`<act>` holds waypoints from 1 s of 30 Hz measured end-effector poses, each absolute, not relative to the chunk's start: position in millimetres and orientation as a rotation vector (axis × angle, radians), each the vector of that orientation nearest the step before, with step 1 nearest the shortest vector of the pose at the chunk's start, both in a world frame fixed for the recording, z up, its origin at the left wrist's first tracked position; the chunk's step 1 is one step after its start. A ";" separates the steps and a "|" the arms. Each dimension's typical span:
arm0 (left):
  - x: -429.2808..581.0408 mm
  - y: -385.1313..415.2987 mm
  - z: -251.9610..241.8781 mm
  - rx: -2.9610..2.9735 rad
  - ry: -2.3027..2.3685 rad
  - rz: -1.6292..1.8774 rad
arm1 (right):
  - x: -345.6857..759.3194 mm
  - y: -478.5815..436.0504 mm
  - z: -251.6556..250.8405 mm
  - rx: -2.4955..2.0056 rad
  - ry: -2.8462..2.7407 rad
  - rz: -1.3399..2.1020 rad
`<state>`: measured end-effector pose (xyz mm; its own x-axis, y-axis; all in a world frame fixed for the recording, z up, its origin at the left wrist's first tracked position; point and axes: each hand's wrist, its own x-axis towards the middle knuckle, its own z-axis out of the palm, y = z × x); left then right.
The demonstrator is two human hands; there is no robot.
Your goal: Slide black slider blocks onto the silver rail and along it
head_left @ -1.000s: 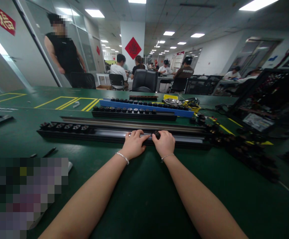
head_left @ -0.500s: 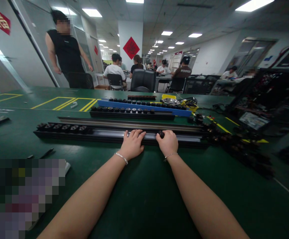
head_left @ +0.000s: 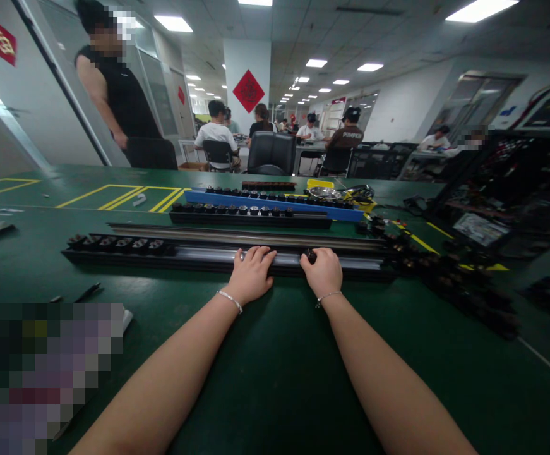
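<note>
A small black part is pinched in the right hand, at the long black rail running left to right across the worktop. The left hand, farther from the part, rests leftward on the rail; whether it grips, I cannot tell.

Near rail: crosswise on table; row of small parts in its left end. Left hand: on the rail's middle. Right hand: at the same rail, right of the left hand, single part at its fingers. Second rail: just behind the near rail. Third rail: farther back. Fourth rail: behind the third; dish behind its right half. Heap of parts: beside the near rail's right end. Chair: beyond the table's far edge.
</note>
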<state>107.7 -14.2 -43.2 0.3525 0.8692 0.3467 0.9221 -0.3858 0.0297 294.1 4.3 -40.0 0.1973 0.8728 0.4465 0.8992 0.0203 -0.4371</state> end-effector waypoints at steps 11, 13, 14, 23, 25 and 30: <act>107.5 -15.3 -42.9 -2.428 -1.617 -0.464 | 297.7 2.2 -38.6 -1.927 -1.590 -0.148; 107.3 -15.3 -43.4 -2.424 -1.615 -0.463 | 296.7 2.0 -38.1 -1.970 -1.575 -0.159; 107.2 -15.2 -43.5 -2.424 -1.614 -0.462 | 296.4 1.8 -37.7 -1.987 -1.574 -0.150; 106.4 -14.2 -43.8 -2.429 -1.603 -0.472 | 300.8 0.0 -34.4 -2.040 -1.595 -0.096; 106.6 -14.3 -43.7 -2.427 -1.599 -0.468 | 303.1 0.0 -33.6 -2.050 -1.611 -0.088; 107.1 -14.5 -43.4 -2.422 -1.605 -0.462 | 309.1 -1.8 -30.8 -2.036 -1.685 -0.071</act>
<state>107.1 -14.5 -43.4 0.3621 0.8581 0.3640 0.9203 -0.3910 0.0065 309.1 -1.8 -30.8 0.2357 0.9091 0.3436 0.9348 -0.1154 -0.3360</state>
